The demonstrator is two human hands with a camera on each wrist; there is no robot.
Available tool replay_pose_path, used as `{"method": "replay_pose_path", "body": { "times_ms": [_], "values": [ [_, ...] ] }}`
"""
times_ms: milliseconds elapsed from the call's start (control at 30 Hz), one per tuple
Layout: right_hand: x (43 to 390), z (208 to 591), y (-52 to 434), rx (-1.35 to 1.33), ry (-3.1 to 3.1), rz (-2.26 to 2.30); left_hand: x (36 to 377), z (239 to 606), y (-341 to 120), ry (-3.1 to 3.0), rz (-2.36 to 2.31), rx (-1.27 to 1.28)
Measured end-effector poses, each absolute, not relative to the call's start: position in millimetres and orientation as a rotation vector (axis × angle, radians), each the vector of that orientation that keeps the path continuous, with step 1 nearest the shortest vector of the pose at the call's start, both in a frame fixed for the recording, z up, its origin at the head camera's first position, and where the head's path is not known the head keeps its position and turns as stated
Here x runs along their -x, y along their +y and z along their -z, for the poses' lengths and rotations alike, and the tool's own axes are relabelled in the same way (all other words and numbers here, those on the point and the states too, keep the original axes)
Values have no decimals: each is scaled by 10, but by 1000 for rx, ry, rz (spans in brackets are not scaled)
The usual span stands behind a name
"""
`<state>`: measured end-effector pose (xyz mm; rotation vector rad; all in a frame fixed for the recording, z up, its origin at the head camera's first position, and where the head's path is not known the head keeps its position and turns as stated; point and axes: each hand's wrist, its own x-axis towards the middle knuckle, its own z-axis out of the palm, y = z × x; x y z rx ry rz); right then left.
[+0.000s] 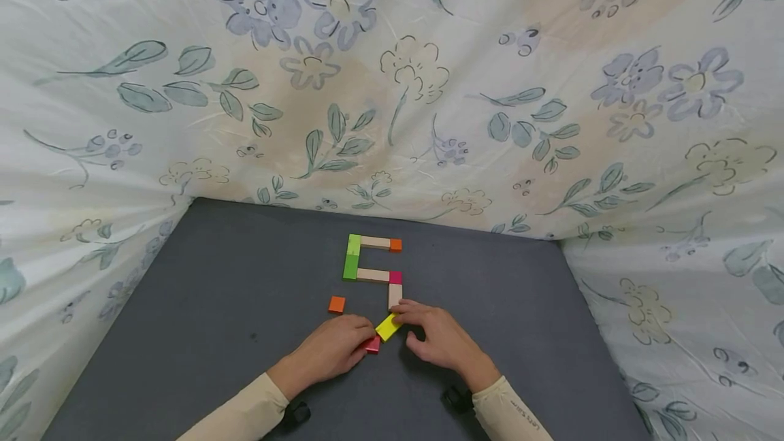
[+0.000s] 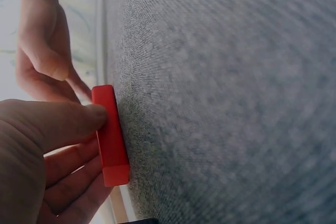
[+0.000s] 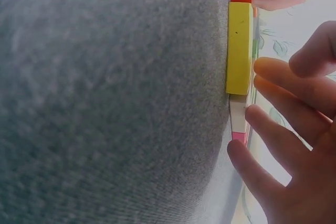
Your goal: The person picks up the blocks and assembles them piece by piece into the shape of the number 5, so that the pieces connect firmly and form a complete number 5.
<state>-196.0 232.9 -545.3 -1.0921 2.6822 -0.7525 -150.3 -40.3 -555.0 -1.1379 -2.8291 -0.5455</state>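
Both my arms in long cream sleeves, snug at cuffs. Right sleeve (image 1: 508, 414) carries small dark lettering, too tiny to read. Black object under each wrist, probably strapped camera mounts. My left hand (image 1: 331, 351) and right hand (image 1: 437, 339) bare, no rings seen.

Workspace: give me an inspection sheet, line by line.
Surface: grey mat.
Things: red block and yellow block lie end to end, below a run of blocks in green, wood, orange and pink.
Clutter: lone orange cube, apart.
Hands: left hand holds the red block; right hand with straight fingers at the yellow block.
Cables: nothing seen.
Surroundings: floral cloth on three sides.
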Motion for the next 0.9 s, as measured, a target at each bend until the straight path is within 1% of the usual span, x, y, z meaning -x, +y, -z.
{"method": "replay_pose_path", "body": {
  "times_ms": [333, 500, 700, 900],
  "values": [
    [1960, 5468, 2313, 1049, 2711, 900, 1506, 5553, -421, -2844, 560, 1129],
    [1951, 5480, 2323, 1037, 2733, 998, 1500, 5548, -435, -2849, 652, 1103],
    [1950, 5471, 2316, 1046, 2771, 995, 1495, 5507, -436, -2789, 768, 1055],
    [1909, 5439, 2283, 1092, 2819, 981, 1512, 5441, -513, -2773, 740, 1022]
  ]
}}
